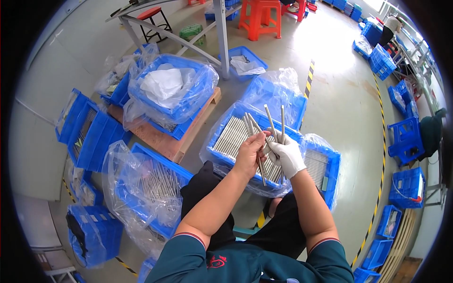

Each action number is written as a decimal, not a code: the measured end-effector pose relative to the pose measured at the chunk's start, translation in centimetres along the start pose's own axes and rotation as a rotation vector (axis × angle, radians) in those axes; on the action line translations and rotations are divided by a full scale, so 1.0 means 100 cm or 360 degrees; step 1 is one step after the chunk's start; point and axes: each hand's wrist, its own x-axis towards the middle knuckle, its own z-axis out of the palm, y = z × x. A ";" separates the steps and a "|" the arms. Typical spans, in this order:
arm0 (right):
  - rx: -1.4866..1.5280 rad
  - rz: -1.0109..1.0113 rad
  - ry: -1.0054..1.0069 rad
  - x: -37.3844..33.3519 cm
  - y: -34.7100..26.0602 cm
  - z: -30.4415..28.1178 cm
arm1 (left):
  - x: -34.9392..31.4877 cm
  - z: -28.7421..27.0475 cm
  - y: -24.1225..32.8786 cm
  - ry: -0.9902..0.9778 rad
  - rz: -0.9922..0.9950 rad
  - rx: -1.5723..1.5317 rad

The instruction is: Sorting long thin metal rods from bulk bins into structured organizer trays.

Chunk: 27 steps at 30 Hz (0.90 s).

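My bare left hand [250,153] is closed round a few thin metal rods [250,123]. Beside it, my right hand [288,154] wears a white glove and grips more metal rods [282,118] that stick up past the fingers. Both hands meet over a blue crate [207,153] lined with clear plastic, where many similar rods [231,137] lie in rows. The exact number in each hand is hidden by the fingers. A second crate [336,162], right of my forearm, holds neatly stacked rods [315,162].
Left of my knee, a plastic-lined crate [137,188] holds loose rods [163,184]. Stacked blue crates [177,129] stand on a wooden pallet [188,139] beyond. A grey table leg [222,42] rises at the back. Crates [406,186] and a blue stool [406,139] line the right; a person [391,26] works far off.
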 end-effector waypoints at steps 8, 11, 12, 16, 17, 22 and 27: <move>0.0189 0.0079 -0.0157 0.003 0.003 -0.009 | 0.001 0.000 -0.005 -0.0011 0.0115 0.0403; 0.0117 0.0018 -0.0077 0.005 0.006 -0.006 | -0.005 0.002 -0.006 -0.0012 0.0066 0.0276; 0.0038 0.0015 -0.0044 0.005 0.007 -0.003 | -0.004 0.000 -0.006 -0.0011 0.0082 0.0258; -0.0231 -0.0147 0.0334 0.015 0.008 -0.004 | 0.000 -0.007 0.002 0.0044 0.0108 0.0310; -0.0502 -0.0214 0.0405 0.016 -0.001 -0.013 | 0.002 -0.007 0.003 -0.0043 0.0106 0.0247; -0.0031 0.0128 0.0041 0.019 -0.013 -0.023 | -0.006 -0.007 0.003 -0.0234 -0.0330 0.0356; -0.0100 -0.0009 0.0199 0.027 -0.002 -0.025 | -0.006 -0.001 -0.010 -0.0368 -0.0484 0.0341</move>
